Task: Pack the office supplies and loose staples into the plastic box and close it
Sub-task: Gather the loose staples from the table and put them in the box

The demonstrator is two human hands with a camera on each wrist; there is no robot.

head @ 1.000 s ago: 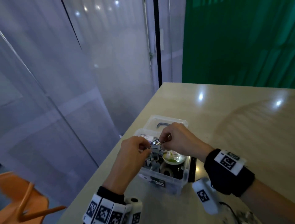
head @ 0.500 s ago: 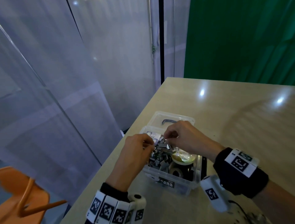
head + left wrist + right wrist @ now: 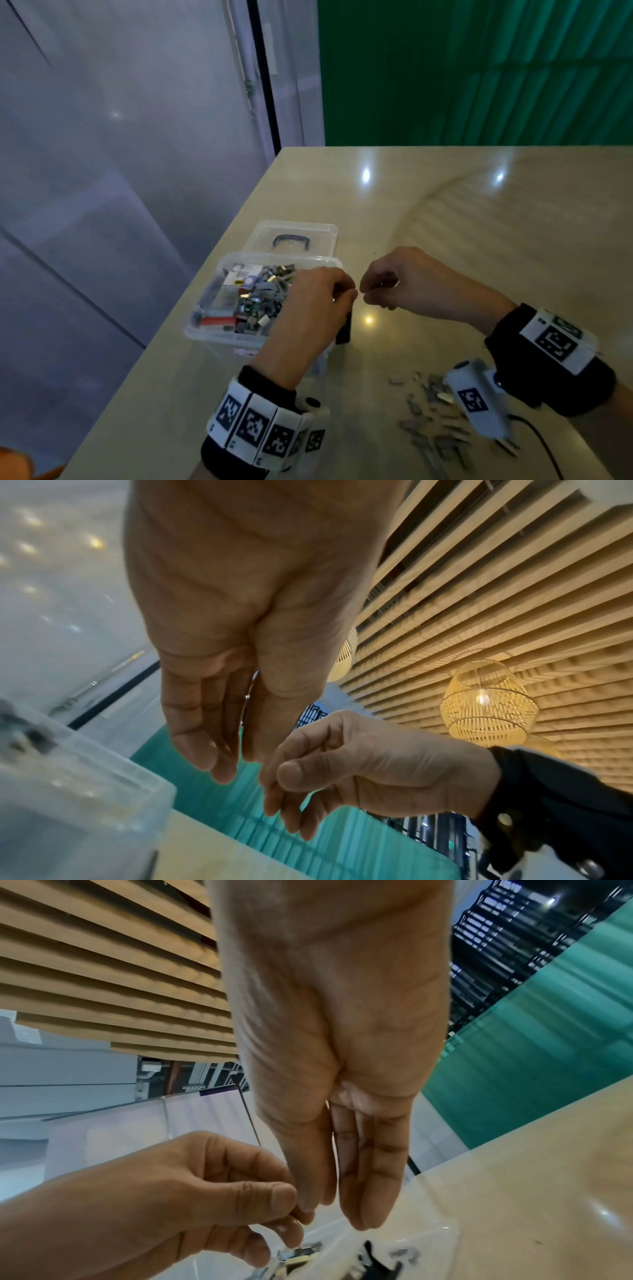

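From the head view, the left hand [image 3: 317, 308] and right hand [image 3: 404, 284] meet fingertip to fingertip just past the right edge of the open plastic box [image 3: 219, 301]; the fingers of both are curled as if pinching something tiny, though nothing can be made out between them. The box's lid [image 3: 296, 236] is still open beyond the fingers, and loose staples [image 3: 433, 421] are scattered on the table [image 3: 445, 212] well behind the right hand, near its wrist

From the left wrist, that hand's fingers [image 3: 202, 737] hang close together, nearly straight; whether they hold anything, I cannot tell

From the right wrist, the left thumb [image 3: 274, 1196] presses against its forefinger, tips touching the right fingers [image 3: 369, 1191], with the box below them

The staples are probably light, stiff and sharp-ended, likely to slip; pinching small clumps by their flat backs seems best
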